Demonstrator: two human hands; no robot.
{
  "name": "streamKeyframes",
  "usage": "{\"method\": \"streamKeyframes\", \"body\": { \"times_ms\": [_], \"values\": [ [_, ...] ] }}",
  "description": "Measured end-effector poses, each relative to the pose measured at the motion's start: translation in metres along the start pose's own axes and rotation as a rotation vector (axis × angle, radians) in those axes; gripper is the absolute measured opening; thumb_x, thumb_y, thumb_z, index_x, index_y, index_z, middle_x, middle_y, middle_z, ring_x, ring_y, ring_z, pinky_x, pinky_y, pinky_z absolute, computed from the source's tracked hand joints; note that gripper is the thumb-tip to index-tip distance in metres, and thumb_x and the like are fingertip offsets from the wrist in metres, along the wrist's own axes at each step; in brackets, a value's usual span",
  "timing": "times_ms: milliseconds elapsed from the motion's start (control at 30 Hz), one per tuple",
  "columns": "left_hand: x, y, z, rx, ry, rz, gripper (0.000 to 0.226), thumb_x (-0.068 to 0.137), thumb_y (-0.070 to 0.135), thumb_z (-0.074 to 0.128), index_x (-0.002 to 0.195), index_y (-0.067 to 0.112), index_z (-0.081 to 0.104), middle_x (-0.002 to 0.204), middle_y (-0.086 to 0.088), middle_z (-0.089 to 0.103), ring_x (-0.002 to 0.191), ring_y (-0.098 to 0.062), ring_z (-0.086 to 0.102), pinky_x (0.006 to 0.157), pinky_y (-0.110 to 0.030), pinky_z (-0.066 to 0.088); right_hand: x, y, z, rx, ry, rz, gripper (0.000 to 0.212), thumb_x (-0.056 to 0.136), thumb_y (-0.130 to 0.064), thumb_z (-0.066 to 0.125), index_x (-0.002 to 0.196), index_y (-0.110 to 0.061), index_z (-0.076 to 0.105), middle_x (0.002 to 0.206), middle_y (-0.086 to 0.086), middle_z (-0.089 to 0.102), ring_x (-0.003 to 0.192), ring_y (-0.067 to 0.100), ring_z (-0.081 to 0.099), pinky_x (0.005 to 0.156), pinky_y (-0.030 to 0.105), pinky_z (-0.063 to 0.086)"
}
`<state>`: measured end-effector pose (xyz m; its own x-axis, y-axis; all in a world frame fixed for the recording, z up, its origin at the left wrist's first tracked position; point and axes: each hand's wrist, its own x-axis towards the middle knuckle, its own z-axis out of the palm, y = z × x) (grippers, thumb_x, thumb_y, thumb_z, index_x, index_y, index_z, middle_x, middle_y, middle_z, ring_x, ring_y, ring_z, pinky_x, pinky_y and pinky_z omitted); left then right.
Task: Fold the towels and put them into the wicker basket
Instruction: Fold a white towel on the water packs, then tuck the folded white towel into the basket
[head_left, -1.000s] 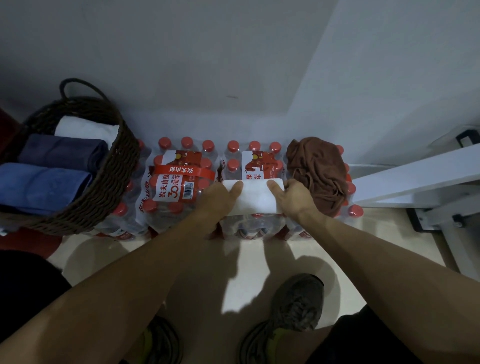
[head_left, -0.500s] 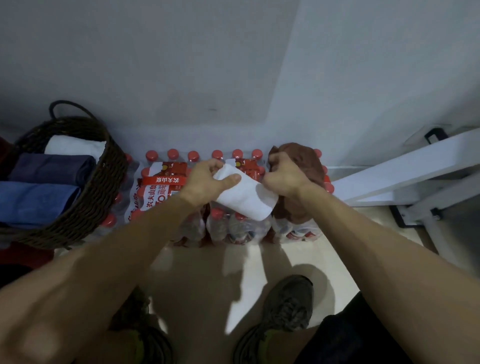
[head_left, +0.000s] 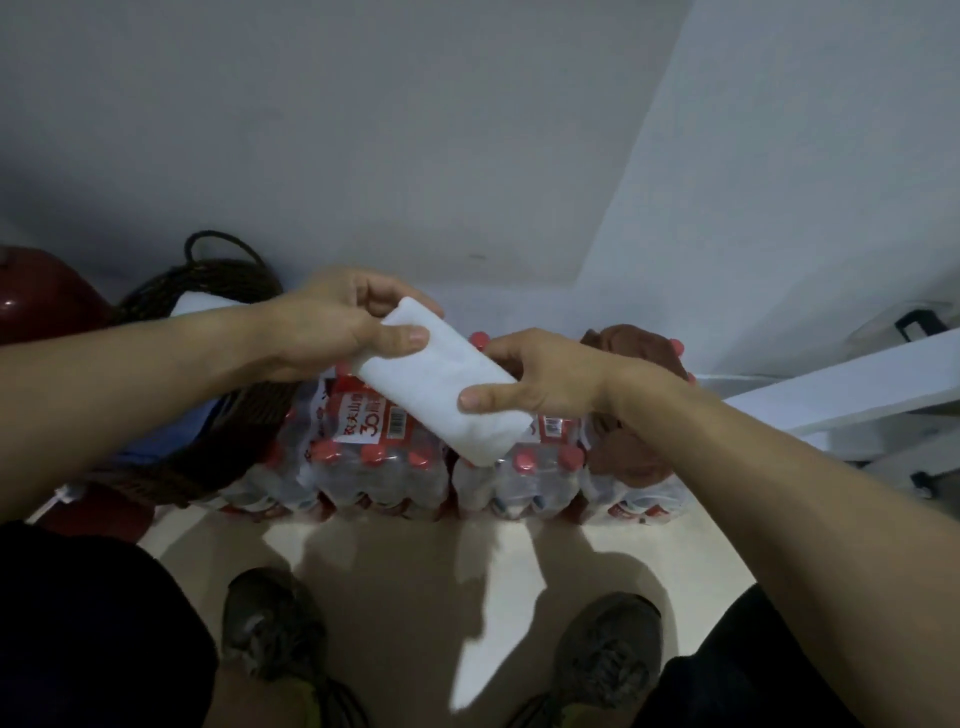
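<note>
Both hands grip the folded white towel (head_left: 441, 379) above the bottle packs (head_left: 384, 462): left hand (head_left: 332, 327) and right hand (head_left: 545, 379) pinching opposite ends. Basket (head_left: 228, 415) sits left of the packs.

Bare forearms, black shorts (head_left: 93, 623), and dark grey sneakers (head_left: 605, 660) with yellow-green trim.

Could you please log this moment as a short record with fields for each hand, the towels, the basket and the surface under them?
left hand: grips the upper end of the folded white towel
right hand: grips its lower end
white towel: folded into a compact block, held in the air above the bottled water packs
brown towel: unfolded, crumpled on the packs at the right
wicker basket: at the left, partly hidden by the left forearm, another white towel visible inside
</note>
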<state>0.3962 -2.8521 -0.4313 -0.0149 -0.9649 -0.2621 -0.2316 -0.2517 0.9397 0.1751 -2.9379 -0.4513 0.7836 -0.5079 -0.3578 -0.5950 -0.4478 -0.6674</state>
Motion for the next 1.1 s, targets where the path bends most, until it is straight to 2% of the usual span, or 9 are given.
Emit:
{"method": "streamKeyframes", "body": {
  "times_ms": [100, 300, 367, 433, 533, 633, 800, 1033, 1100],
  "values": [
    [-0.004, -0.015, -0.038, -0.087, 0.08, -0.049, 0.025, 0.076, 0.007, 0.069, 0.1, 0.012, 0.071, 0.093, -0.006, 0.075, 0.084, -0.02, 0.07, 0.066, -0.028, 0.059, 0.023, -0.019, 0.012, 0.133, 0.027, -0.029, 0.023, 0.088, -0.052, 0.066, 0.087, -0.03, 0.063, 0.072, -0.021, 0.067, 0.064, -0.007, 0.061, 0.057, 0.009, 0.044],
    [-0.01, -0.035, -0.127, 0.215, 0.123, 0.004, 0.038, 0.07, 0.029, 0.073, 0.106, 0.018, 0.07, 0.1, 0.001, 0.074, 0.091, -0.014, 0.069, 0.08, -0.03, 0.056, 0.084, -0.066, 0.028, 0.375, 0.041, -0.008, 0.028, 0.098, -0.026, 0.06, 0.12, -0.01, 0.063, 0.101, 0.001, 0.071, 0.086, 0.012, 0.069, 0.074, 0.026, 0.058],
    [-0.01, -0.047, -0.16, 0.306, 0.197, -0.003, 0.037, 0.072, 0.03, 0.075, 0.107, 0.018, 0.07, 0.101, 0.003, 0.073, 0.092, -0.013, 0.068, 0.086, -0.032, 0.053, 0.116, -0.086, 0.034, 0.334, 0.093, -0.021, 0.027, 0.096, -0.026, 0.063, 0.118, -0.009, 0.063, 0.103, 0.006, 0.07, 0.089, 0.02, 0.069, 0.076, 0.03, 0.059],
    [-0.008, -0.062, -0.19, 0.37, 0.365, 0.005, 0.032, 0.079, 0.023, 0.076, 0.109, 0.016, 0.07, 0.104, 0.001, 0.071, 0.092, -0.016, 0.066, 0.087, -0.031, 0.051, 0.155, -0.109, 0.041, 0.289, 0.18, -0.033, 0.024, 0.093, -0.027, 0.069, 0.109, -0.01, 0.063, 0.099, 0.008, 0.068, 0.087, 0.023, 0.066, 0.072, 0.031, 0.057],
    [-0.002, -0.093, -0.219, 0.371, 0.693, 0.085, 0.03, 0.084, 0.01, 0.073, 0.113, 0.006, 0.068, 0.108, -0.011, 0.068, 0.093, -0.019, 0.062, 0.087, -0.029, 0.049, 0.216, -0.14, 0.056, 0.286, 0.289, -0.011, 0.039, 0.087, -0.027, 0.075, 0.113, -0.001, 0.063, 0.111, 0.017, 0.068, 0.1, 0.032, 0.066, 0.088, 0.045, 0.055],
    [0.006, -0.125, -0.237, 0.37, 0.831, 0.064, 0.031, 0.085, 0.006, 0.071, 0.114, -0.002, 0.066, 0.112, -0.021, 0.066, 0.093, -0.023, 0.059, 0.087, -0.032, 0.051, 0.262, -0.157, 0.071, 0.207, 0.335, 0.018, 0.053, 0.082, -0.031, 0.079, 0.123, -0.004, 0.059, 0.12, 0.015, 0.064, 0.108, 0.031, 0.062, 0.096, 0.043, 0.05],
    [0.019, -0.164, -0.254, 0.339, 0.866, -0.102, 0.039, 0.084, 0.012, 0.072, 0.119, -0.002, 0.059, 0.115, -0.019, 0.062, 0.092, -0.018, 0.052, 0.078, -0.023, 0.04, 0.301, -0.158, 0.093, -0.053, 0.363, -0.009, 0.062, 0.082, -0.039, 0.077, 0.127, -0.007, 0.049, 0.127, 0.015, 0.052, 0.114, 0.027, 0.051, 0.076, 0.021, 0.035],
    [0.025, -0.162, -0.267, 0.553, 0.678, -0.157, 0.031, 0.086, 0.018, 0.071, 0.11, 0.0, 0.065, 0.109, -0.019, 0.064, 0.087, -0.02, 0.051, 0.075, -0.028, 0.038, 0.31, -0.174, 0.084, -0.665, 0.24, -0.099, 0.042, 0.095, -0.047, 0.056, 0.114, -0.01, 0.064, 0.114, 0.012, 0.064, 0.093, 0.025, 0.056, 0.071, 0.031, 0.039],
    [0.025, -0.159, -0.268, 0.603, 0.645, -0.174, 0.031, 0.087, 0.022, 0.071, 0.107, -0.001, 0.064, 0.106, -0.019, 0.063, 0.085, -0.022, 0.05, 0.073, -0.029, 0.037, 0.308, -0.175, 0.085, -0.814, 0.276, -0.136, 0.042, 0.095, -0.047, 0.055, 0.118, -0.013, 0.063, 0.119, 0.01, 0.058, 0.106, 0.028, 0.05, 0.077, 0.036, 0.037]
  ]
}}
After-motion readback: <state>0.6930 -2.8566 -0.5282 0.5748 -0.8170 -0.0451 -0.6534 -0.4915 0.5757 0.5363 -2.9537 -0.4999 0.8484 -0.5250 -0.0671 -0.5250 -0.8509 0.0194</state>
